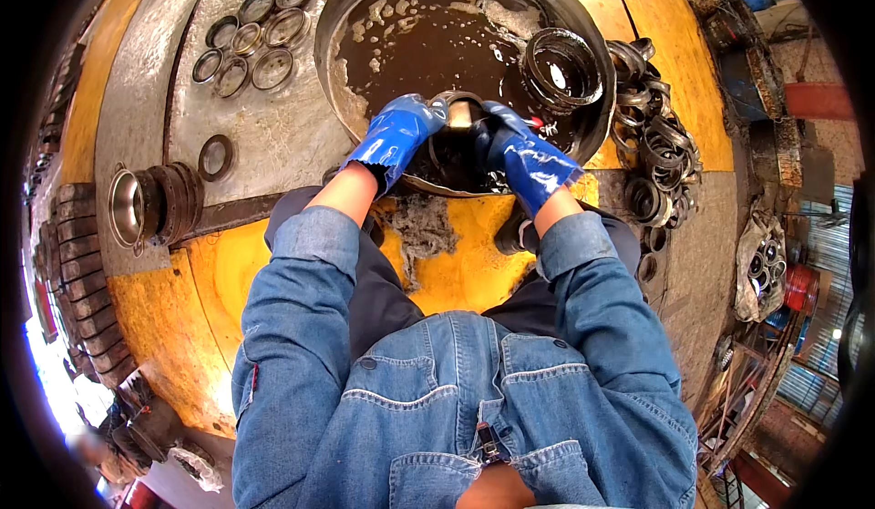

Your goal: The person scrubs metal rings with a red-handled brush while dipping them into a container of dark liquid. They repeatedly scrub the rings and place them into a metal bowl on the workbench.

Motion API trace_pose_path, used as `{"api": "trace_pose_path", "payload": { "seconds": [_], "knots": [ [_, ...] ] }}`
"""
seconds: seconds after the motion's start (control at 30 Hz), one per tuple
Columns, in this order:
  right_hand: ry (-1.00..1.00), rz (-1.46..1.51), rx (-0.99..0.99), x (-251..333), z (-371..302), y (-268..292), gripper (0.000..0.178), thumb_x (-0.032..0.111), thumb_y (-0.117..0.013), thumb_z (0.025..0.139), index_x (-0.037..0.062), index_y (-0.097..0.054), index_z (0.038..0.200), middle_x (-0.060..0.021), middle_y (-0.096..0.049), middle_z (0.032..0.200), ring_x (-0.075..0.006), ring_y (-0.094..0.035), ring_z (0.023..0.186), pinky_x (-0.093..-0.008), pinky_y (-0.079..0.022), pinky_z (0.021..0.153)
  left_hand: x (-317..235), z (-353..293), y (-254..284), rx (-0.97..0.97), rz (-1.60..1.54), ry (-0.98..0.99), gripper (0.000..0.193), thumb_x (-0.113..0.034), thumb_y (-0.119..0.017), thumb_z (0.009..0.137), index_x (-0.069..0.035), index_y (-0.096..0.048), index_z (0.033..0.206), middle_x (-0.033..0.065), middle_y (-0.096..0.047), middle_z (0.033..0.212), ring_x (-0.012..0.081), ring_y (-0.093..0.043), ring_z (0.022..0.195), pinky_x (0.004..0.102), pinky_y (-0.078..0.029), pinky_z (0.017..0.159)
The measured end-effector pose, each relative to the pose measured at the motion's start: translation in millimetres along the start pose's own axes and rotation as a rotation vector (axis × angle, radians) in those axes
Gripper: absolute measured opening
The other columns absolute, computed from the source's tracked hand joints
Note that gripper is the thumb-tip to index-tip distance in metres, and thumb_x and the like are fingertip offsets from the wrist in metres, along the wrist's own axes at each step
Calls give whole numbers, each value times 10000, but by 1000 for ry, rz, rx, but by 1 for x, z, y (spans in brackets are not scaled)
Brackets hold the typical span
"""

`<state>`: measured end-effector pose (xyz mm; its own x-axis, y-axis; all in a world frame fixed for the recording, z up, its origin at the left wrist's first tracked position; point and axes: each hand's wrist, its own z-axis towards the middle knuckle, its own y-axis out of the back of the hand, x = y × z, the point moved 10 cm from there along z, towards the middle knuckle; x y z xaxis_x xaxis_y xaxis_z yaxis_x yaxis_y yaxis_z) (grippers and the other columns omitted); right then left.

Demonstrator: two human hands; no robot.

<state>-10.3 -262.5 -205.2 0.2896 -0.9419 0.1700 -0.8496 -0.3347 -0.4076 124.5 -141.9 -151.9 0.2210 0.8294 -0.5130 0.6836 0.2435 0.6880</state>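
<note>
Both of my hands wear shiny blue rubber gloves over the near edge of a wide round metal basin (325,62) with dark, foamy liquid in it. Between them is a metal ring (460,113), its inner face catching the light. My left hand (406,124) grips the ring's left side, fingers closed. On the right side, my right hand (519,144) curls its fingers round the same ring. A small red object (536,123) shows beside the right glove; its kind is unclear. Inside the basin, a stack of larger rings (563,67) stands partly in the liquid.
Several loose metal rings (273,70) lie on the metal sheet at the far left. A heap of dark rings (663,149) sits right of the basin. Large rings (137,206) stand at left. A grey rag (421,236) lies on the yellow floor between my legs.
</note>
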Motion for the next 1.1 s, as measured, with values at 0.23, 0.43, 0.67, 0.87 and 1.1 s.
{"api": "trace_pose_path", "payload": {
  "seconds": [0.23,0.43,0.67,0.87,1.1],
  "knots": [
    [183,-490,6,9,-2,17,227,340,-736,945,115,-741,968,-27,-719,752,-144,-641,548,-267,-492,460,1,8,-2,-54,40,-31,631,-545,-527,982,19,-730,1179,285,-683,1249,437,-631,1221,481,-491,1041],
    [685,-1674,8,11,-53,-33,382,388,-719,928,45,-738,1095,-102,-757,869,-216,-721,785,-378,-560,707,-5,10,-6,9,65,-19,627,-566,-548,969,-6,-745,1173,264,-699,1234,437,-651,1187,478,-506,1022],
    [1264,-2547,-293,2,-51,-60,221,192,-586,956,108,-735,1096,-116,-764,977,-320,-737,830,-489,-552,641,-2,15,-8,-13,56,-72,637,-585,-560,963,-23,-740,1203,257,-702,1239,428,-648,1201,467,-502,1034],
    [1875,-2140,-44,-12,-106,-85,223,257,-600,963,80,-681,1072,-139,-709,909,-293,-675,581,-435,-540,502,5,11,-5,9,20,-12,659,-580,-546,975,-29,-681,1310,253,-663,1336,416,-612,1276,454,-476,1081],
    [752,-2539,-453,22,-35,-50,322,264,-541,1004,169,-655,1290,-149,-740,1218,-324,-743,1056,-484,-588,841,-4,8,-3,4,116,-18,666,-599,-537,969,-22,-718,1248,260,-676,1298,418,-628,1248,473,-487,1071]
  ]
}}
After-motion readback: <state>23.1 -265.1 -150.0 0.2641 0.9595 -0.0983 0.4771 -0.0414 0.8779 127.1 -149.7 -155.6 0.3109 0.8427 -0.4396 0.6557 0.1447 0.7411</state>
